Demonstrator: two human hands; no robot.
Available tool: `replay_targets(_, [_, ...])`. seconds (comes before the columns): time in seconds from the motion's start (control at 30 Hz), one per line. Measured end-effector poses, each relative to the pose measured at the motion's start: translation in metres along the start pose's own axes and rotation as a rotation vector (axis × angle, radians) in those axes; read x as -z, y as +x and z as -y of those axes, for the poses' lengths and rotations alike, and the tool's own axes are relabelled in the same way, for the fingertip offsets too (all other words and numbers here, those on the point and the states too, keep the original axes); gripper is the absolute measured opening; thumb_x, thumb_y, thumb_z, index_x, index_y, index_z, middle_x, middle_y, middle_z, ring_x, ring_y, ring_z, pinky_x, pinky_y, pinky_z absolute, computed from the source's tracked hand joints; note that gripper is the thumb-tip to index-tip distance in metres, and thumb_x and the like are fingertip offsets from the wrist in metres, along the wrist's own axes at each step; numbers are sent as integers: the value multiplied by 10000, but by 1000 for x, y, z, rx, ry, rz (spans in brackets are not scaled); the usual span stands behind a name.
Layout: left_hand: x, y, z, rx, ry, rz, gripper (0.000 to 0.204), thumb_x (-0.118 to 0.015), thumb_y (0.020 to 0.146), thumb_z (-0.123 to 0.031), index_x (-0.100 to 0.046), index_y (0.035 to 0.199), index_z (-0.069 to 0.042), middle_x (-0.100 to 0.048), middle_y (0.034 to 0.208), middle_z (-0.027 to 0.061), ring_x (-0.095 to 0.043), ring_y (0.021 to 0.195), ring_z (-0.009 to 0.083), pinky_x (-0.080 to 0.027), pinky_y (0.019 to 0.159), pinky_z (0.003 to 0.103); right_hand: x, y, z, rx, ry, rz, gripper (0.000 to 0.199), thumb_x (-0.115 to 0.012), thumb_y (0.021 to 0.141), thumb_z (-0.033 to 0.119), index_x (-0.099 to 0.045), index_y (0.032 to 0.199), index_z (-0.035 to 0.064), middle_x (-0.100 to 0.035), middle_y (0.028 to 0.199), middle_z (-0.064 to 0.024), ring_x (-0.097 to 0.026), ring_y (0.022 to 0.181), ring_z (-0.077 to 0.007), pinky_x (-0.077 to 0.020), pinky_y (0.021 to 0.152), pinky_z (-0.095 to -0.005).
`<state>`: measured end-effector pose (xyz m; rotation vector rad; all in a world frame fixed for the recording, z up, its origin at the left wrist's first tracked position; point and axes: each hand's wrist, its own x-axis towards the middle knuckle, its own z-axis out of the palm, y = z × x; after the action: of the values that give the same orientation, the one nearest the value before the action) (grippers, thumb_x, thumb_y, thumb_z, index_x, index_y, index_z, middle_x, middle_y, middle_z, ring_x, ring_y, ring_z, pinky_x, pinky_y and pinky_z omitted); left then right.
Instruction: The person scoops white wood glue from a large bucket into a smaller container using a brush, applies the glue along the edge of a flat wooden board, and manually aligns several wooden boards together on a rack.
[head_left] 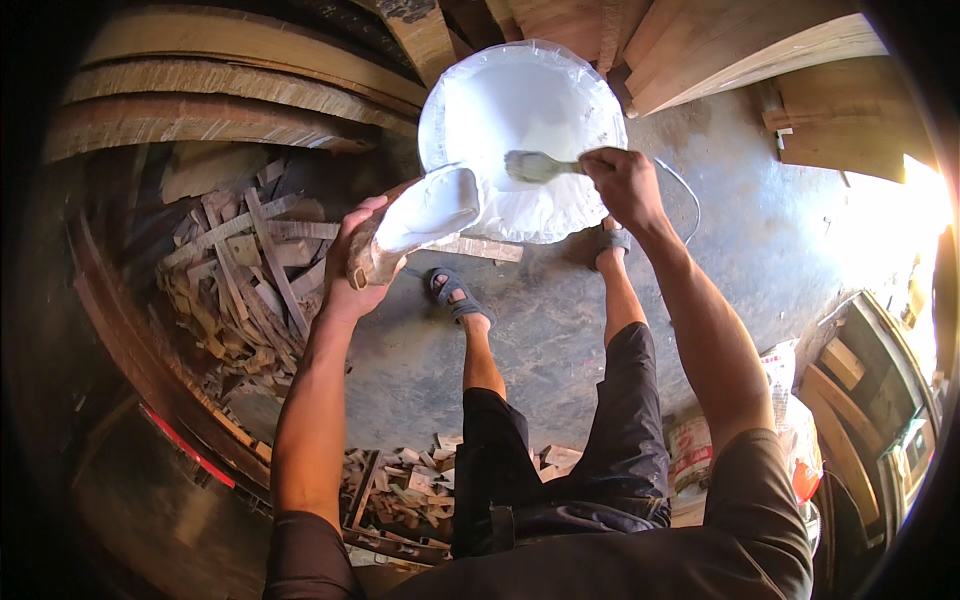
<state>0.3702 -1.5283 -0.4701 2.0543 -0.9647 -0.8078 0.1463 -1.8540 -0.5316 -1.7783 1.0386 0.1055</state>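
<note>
My left hand is wrapped round a cut-open plastic container, brownish outside and coated with white inside. It is tilted at the left near edge of a bucket lined with clear plastic. White liquid, like glue or paint, is in the bucket. Above the bucket's near right part, my right hand grips a flat brush by its handle. Its bristles point left toward the container, apart from it. I cannot tell whether the bristles touch the liquid.
Wooden boards are stacked at the far left, with more planks at the far right. Offcuts lie heaped at left, and small wood pieces lie near my legs. Sacks stand at the near right. A thin cable curves beside the bucket.
</note>
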Motion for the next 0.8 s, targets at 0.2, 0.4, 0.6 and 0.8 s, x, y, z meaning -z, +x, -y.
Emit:
replay_targets(0.2, [2,9,-14,-83,120,38,798,-848,693,57,-429,1359,-74,-555,1446,130,-570,1301,281,-462,1083,391,-37,44,19,-1,92,195,216,-654,925,140,-780,1070,43,-774,1008,-146,-723,945,-266,-546,905,-345])
replay_targets(0.4, [6,15,-20,-83,177,47,773,-840,686,62,-442,1335,-73,-560,1427,143,-564,1303,304,-459,1090,404,-29,34,13,70,175,300,203,-642,948,81,-774,1082,4,-772,1039,-146,-716,948,-256,-555,920,-359])
replay_targets(0.6, [6,16,-15,-124,117,41,766,-836,684,66,-440,1325,-76,-566,1419,145,-563,1304,309,-464,1085,399,-20,11,24,96,170,263,199,-631,961,57,-763,1094,-9,-775,1032,-144,-719,925,-239,-565,894,-355])
replay_targets(0.8, [10,19,-10,-125,139,74,760,-828,689,64,-442,1327,-81,-554,1435,139,-546,1325,294,-455,1095,387,-19,-17,28,292,107,138,176,-684,940,71,-754,1085,2,-763,967,-128,-708,799,-214,-572,762,-340])
